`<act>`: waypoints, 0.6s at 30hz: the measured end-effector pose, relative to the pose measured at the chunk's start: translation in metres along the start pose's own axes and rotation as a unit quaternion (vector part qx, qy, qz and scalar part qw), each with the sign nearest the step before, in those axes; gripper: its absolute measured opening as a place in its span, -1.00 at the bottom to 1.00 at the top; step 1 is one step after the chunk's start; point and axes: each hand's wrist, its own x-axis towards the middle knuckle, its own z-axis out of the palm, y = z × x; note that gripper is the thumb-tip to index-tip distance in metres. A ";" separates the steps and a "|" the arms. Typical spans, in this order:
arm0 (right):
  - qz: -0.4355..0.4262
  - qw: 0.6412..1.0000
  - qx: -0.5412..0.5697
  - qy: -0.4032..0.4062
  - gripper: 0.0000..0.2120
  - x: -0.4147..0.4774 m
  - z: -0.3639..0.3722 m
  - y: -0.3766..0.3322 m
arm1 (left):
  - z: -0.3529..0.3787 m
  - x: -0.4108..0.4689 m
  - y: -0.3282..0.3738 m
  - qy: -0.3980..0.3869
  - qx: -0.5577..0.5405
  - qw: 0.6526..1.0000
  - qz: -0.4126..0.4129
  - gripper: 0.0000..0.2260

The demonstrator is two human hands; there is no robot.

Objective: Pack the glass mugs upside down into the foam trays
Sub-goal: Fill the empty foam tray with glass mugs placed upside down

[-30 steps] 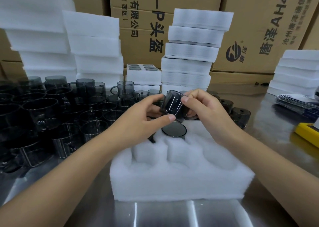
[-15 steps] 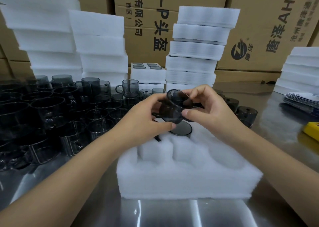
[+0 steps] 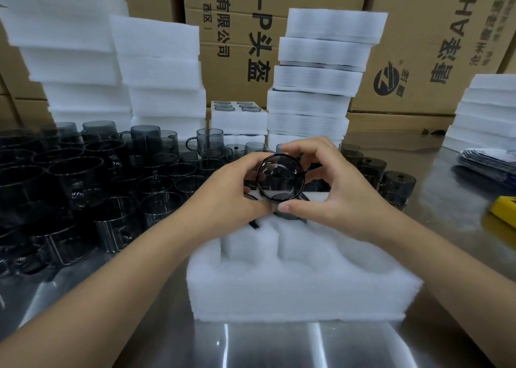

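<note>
A glass mug [image 3: 280, 178] is gripped by the left hand [image 3: 231, 197] and the right hand [image 3: 337, 197] over the foam tray [image 3: 293, 283].
A packed mug [image 3: 289, 216] at its 6 o'clock is largely hidden.

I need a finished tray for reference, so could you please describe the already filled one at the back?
Look at the brown cardboard boxes along the back, then at the tall stack of white foam before them. Just left of that stack sits a low foam tray; unlike its plain white neighbours, its top shows dark round mug bottoms.
</note>
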 end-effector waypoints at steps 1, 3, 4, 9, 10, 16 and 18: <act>-0.004 1.000 -0.009 -0.013 -0.36 0.000 0.000 0.000 | 0.000 0.000 0.000 -0.002 -0.001 1.000 0.002 -0.44; -0.005 0.999 -0.022 -0.034 -0.34 0.000 -0.001 0.001 | 0.001 0.001 -0.002 -0.004 0.001 1.000 0.000 -0.42; -0.004 0.999 -0.026 -0.036 -0.35 0.001 -0.001 0.001 | 0.001 0.002 -0.003 -0.004 0.001 1.000 -0.004 -0.41; -0.003 0.999 -0.036 -0.011 -0.41 0.002 -0.007 0.003 | 0.002 0.003 -0.006 -0.015 -0.027 0.999 -0.039 -0.36; -0.002 0.999 -0.048 -0.005 -0.43 0.003 -0.010 0.004 | 0.002 0.003 -0.006 -0.019 -0.022 0.999 -0.045 -0.35; 0.131 0.989 0.069 -0.020 -0.54 0.009 -0.038 0.017 | 0.001 0.000 -0.004 -0.040 0.019 0.996 -0.071 -0.48; 0.135 0.985 0.084 -0.066 -0.63 0.008 -0.051 0.019 | 0.000 -0.001 -0.001 -0.053 0.030 0.996 -0.069 -0.59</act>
